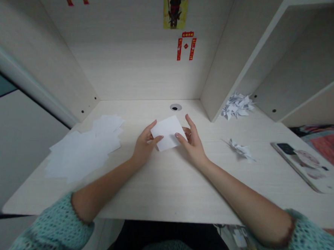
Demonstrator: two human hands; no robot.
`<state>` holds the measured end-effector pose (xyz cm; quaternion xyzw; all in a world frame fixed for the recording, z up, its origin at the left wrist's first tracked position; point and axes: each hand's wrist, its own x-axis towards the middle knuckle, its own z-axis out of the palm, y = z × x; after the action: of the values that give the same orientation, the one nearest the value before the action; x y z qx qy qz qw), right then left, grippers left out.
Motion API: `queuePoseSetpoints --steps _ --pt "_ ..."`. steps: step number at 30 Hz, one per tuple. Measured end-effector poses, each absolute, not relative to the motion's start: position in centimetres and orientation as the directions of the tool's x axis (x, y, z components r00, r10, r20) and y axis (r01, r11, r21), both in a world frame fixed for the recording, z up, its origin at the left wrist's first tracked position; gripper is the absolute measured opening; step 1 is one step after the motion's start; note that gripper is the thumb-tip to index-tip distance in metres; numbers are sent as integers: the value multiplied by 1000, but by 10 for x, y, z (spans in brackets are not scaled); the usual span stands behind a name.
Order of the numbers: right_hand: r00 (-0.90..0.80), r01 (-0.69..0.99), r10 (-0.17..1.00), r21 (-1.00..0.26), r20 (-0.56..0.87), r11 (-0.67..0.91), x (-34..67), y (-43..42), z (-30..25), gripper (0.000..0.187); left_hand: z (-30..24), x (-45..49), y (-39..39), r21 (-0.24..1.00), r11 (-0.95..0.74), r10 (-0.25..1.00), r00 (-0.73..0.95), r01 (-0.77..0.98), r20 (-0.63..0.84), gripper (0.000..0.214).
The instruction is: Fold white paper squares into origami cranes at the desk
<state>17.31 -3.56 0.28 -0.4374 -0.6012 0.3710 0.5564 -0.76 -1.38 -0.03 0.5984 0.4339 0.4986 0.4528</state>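
Observation:
A small white sheet of paper (170, 129) is held up between both hands over the middle of the desk. My left hand (145, 144) pinches its left edge, thumb on top and fingers behind. At the right edge, my right hand (193, 143) grips the sheet with the thumb on its face and the index finger raised. No fold shows on the paper. To the left lies a spread pile of white paper sheets (85, 146). A folded paper piece with pointed ends (240, 149) rests on the desk to the right of my right hand.
A heap of folded white paper pieces (237, 105) sits at the back right, behind the upright divider panel (230, 57). A large phone-shaped object (308, 167) lies at the right. A round cable hole (175, 107) is near the back wall. Coloured cloth (330, 144) is at the far right.

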Motion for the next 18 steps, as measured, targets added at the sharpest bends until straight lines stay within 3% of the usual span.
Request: queuePoseSetpoints --steps 4,9,11,14,18 --pt "10 251 895 -868 446 429 176 -38 10 85 -1 -6 -12 983 -174 981 77 -51 178 74" --pt "-65 415 864 -774 499 479 174 -39 5 89 -1 -7 -12 980 -192 979 67 -53 195 73" --pt "-36 356 892 -828 450 433 173 -37 1 93 -1 -6 -13 978 -200 976 81 -52 204 73" --pt "60 142 966 -960 253 242 173 -33 -2 88 0 -6 -13 972 -231 971 53 -29 233 72" --pt "-73 -140 997 -990 -14 -24 173 -32 5 46 1 -7 -14 962 -272 962 -3 15 272 70"
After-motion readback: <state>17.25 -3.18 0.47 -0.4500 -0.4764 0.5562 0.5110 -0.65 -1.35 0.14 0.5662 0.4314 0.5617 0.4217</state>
